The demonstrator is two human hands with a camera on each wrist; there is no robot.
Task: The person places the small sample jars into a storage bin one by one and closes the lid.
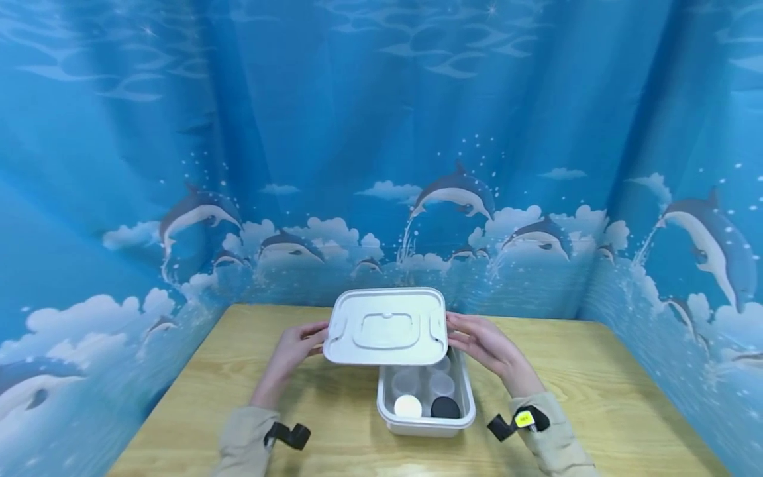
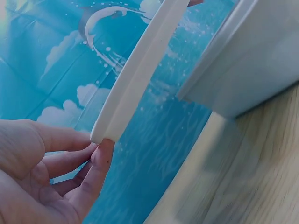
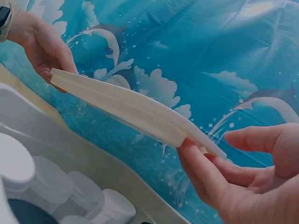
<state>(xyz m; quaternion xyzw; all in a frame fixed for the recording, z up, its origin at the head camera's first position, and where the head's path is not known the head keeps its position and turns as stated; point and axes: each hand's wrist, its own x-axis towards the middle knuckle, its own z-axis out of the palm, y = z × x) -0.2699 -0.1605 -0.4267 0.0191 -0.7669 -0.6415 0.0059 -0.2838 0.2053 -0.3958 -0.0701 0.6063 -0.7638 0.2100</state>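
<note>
A white rectangular lid [image 1: 386,331] with rounded corners and a recessed handle is held up, tilted, over the back part of a white box [image 1: 422,429]. At its left end, my left hand [image 1: 298,344] pinches the rim between thumb and fingers, as the left wrist view shows up close. My right hand [image 1: 485,344] holds the opposite end. In the right wrist view, its fingers [image 3: 201,170] support the lid from below while the thumb stands near the edge. Inside the box are a white round-topped container [image 1: 408,406], a black one [image 1: 445,407] and several translucent ones [image 1: 442,384].
The box rests on a light wooden table [image 1: 536,397]. Behind and around the table hangs a blue curtain [image 1: 334,165] printed with dolphins and clouds. Each wrist wears a strap with a black mount [image 1: 289,436]. The lid hides the far end of the box in the head view.
</note>
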